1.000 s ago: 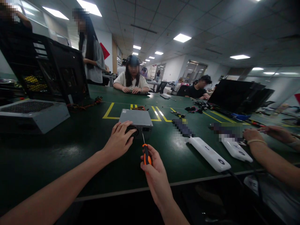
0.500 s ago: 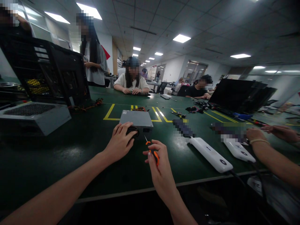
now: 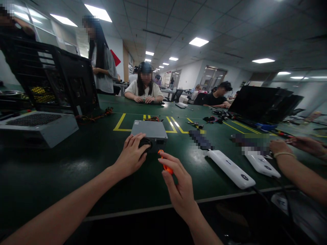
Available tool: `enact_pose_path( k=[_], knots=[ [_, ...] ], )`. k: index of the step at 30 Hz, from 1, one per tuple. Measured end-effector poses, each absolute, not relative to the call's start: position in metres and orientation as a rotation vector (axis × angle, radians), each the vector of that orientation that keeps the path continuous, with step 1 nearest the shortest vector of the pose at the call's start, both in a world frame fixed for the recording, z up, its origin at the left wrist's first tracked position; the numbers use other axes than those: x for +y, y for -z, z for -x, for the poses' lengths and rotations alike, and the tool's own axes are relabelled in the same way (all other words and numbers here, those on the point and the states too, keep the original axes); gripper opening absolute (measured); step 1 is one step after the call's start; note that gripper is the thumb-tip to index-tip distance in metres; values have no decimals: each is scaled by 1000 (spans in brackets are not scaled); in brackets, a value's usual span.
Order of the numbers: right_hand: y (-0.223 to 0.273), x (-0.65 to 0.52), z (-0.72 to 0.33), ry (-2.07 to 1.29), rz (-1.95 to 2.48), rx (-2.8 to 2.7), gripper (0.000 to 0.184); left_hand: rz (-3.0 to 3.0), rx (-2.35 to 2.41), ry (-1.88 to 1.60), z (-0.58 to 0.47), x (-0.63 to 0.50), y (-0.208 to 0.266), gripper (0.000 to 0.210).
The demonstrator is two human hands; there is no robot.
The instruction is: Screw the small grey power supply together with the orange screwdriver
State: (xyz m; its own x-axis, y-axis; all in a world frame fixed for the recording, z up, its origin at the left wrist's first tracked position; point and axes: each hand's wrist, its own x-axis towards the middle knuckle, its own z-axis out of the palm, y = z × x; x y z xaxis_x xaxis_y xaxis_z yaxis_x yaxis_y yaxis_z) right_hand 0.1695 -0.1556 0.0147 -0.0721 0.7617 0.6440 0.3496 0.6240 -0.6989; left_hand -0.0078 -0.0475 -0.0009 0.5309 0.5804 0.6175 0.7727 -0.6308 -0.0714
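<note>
A grey computer power supply [image 3: 149,128] lies on the green table in front of me, its socket side facing me. My left hand [image 3: 133,151] grips its near left corner, fingers curled over a dark round part with ring-like lines; whether this is a fan grille or coiled cable I cannot tell. In my right hand [image 3: 177,175] is a screwdriver [image 3: 167,168] with an orange handle, pinched between thumb and fingers. Its thin shaft points at the lower socket side of the power supply. Whether the tip touches is too small to tell.
A larger power supply [image 3: 38,129] and a black computer case [image 3: 68,81] stand at left. White power banks [image 3: 231,168] lie at right, near another person's hands [image 3: 281,148]. Loose cables [image 3: 213,119] and dark monitors [image 3: 260,103] are farther back. People sit across the table.
My right hand has shifted slightly right, its fingers more extended along the screwdriver, whose shaft now looks shorter against the power supply. My left hand stays in place.
</note>
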Motion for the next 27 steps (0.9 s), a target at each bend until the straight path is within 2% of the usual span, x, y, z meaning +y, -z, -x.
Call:
enact_pose_path(
  k=[8, 11, 14, 16, 22, 27],
  knots=[
    [-14, -151, -183, -396, 812, -1807, 36, 2466, -1139, 849, 8, -48, -2, 37],
    [-16, -146, -195, -75, 751, -2054, 36, 2456, -1150, 882, 6, -48, -4, 42],
    [-18, -134, -206, 386, 604, -2242, 26, 2429, -1159, 896, 5, -49, -5, 43],
    [-18, -125, -211, 552, 475, -2302, 25, 2414, -1153, 903, 4, -47, -5, 42],
    [-12, -102, -211, 654, 244, -2376, 38, 2443, -1105, 886, 5, -32, -10, 42],
    [-4, -95, -207, 704, 180, -2364, 37, 2495, -1109, 818, 11, -24, -14, 39]
  ],
)
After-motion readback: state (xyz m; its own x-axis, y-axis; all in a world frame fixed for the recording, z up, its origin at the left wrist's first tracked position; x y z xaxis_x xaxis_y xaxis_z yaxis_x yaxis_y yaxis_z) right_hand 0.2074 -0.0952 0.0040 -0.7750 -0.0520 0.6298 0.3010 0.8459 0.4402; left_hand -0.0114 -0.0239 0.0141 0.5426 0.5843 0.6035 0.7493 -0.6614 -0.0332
